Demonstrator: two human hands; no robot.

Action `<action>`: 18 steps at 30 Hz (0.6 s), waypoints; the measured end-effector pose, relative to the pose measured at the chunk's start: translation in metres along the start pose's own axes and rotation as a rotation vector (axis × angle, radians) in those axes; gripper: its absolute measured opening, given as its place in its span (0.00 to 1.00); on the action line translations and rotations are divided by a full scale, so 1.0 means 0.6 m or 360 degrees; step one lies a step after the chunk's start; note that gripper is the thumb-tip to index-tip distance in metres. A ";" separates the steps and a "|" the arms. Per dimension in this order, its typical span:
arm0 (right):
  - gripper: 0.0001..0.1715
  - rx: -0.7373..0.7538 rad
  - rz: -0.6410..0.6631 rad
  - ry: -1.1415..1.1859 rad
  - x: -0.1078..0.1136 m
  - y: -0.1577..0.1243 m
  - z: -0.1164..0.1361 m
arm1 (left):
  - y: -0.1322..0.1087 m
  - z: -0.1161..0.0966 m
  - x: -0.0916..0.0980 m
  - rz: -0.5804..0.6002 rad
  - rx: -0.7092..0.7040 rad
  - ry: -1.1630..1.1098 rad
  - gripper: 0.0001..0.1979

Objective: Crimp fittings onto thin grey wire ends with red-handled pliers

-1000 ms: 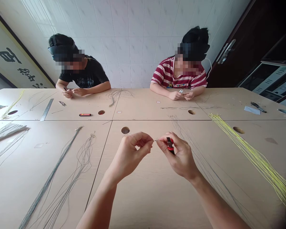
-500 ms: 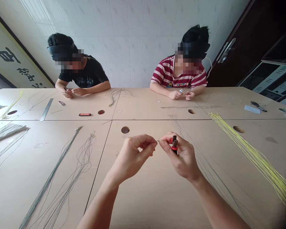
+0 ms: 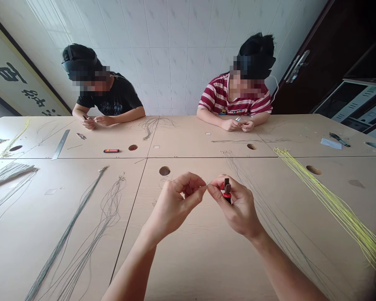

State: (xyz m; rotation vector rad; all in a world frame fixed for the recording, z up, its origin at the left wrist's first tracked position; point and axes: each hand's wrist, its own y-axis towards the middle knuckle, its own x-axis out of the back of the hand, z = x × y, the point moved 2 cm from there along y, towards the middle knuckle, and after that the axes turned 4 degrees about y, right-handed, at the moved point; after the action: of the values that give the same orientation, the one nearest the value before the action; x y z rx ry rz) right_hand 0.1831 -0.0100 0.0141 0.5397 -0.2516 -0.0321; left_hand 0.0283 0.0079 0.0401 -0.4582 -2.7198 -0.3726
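My left hand (image 3: 177, 207) is closed in a pinch above the table, holding a thin cord that barely shows between the fingers. Thumb and forefinger of my right hand (image 3: 242, 211) meet the left fingertips at the same spot. Also within my right hand are small pliers (image 3: 227, 189) with red and black handles, their jaws pointing up and away. What lies exactly between the touching fingertips is too small to make out. On the table to the left lie a grey-green cord bundle (image 3: 78, 213) and a looser grey bundle (image 3: 105, 213), both with small metal ends.
Yellow cords (image 3: 329, 200) lie at the right, beside a few thin grey cords (image 3: 263, 200). Farther off are a metal ruler (image 3: 61, 144), a red battery (image 3: 111, 151) and a dark tool (image 3: 339, 139). Round holes (image 3: 164, 170) pierce the table. Two people sit opposite, hands occupied.
My right hand has shifted slightly left with the pliers, closing the small gap between both hands' fingertips. The left hand has hardly moved.
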 end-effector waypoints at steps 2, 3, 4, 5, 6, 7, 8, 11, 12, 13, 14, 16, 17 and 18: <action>0.09 0.0001 0.0003 -0.0005 -0.001 0.000 0.001 | 0.000 -0.001 0.001 -0.0022 -0.0008 0.0020 0.05; 0.09 0.0002 0.0006 -0.0014 -0.001 0.000 0.001 | -0.001 0.000 0.001 -0.0025 -0.0013 0.0033 0.05; 0.09 0.0002 0.0011 -0.0029 -0.002 0.001 0.002 | -0.001 0.000 0.002 -0.0022 -0.0015 0.0044 0.06; 0.09 0.0004 0.0017 -0.0051 -0.002 0.001 0.002 | -0.001 0.001 0.002 -0.0013 -0.0013 0.0054 0.06; 0.09 0.0008 0.0023 -0.0082 -0.001 0.001 0.003 | -0.002 0.002 0.002 0.0000 -0.0007 0.0064 0.06; 0.09 0.0017 0.0033 -0.0124 -0.001 0.002 0.003 | -0.002 0.003 0.003 0.0013 0.0000 0.0072 0.07; 0.08 0.0033 0.0044 -0.0171 0.000 0.002 0.004 | -0.002 0.003 0.003 0.0025 0.0009 0.0076 0.07; 0.06 0.0105 0.0076 -0.0287 0.003 0.002 0.003 | -0.001 0.005 0.003 0.0060 0.0029 0.0065 0.08; 0.06 0.0123 0.0091 -0.0305 0.004 0.002 0.002 | 0.000 0.006 0.004 0.0074 0.0032 0.0055 0.08; 0.05 0.0137 0.0105 -0.0315 0.005 0.002 0.002 | 0.001 0.006 0.004 0.0086 0.0037 0.0045 0.08; 0.05 0.0153 0.0122 -0.0323 0.005 0.002 0.001 | 0.001 0.006 0.004 0.0096 0.0040 0.0035 0.09; 0.06 0.0215 0.0157 -0.0354 0.007 0.004 0.003 | 0.002 0.007 0.005 0.0111 0.0045 0.0015 0.08; 0.07 0.0272 0.0171 -0.0383 0.008 0.006 0.004 | 0.002 0.007 0.005 0.0119 0.0053 0.0003 0.08; 0.07 0.0345 0.0182 -0.0421 0.009 0.007 0.005 | 0.002 0.007 0.006 0.0130 0.0067 -0.0014 0.08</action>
State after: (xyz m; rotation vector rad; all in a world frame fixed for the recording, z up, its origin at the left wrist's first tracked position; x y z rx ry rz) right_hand 0.1876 -0.0086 0.0203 0.7363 -0.5483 0.0359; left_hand 0.0243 0.0114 0.0380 -0.5585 -2.7019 -0.2920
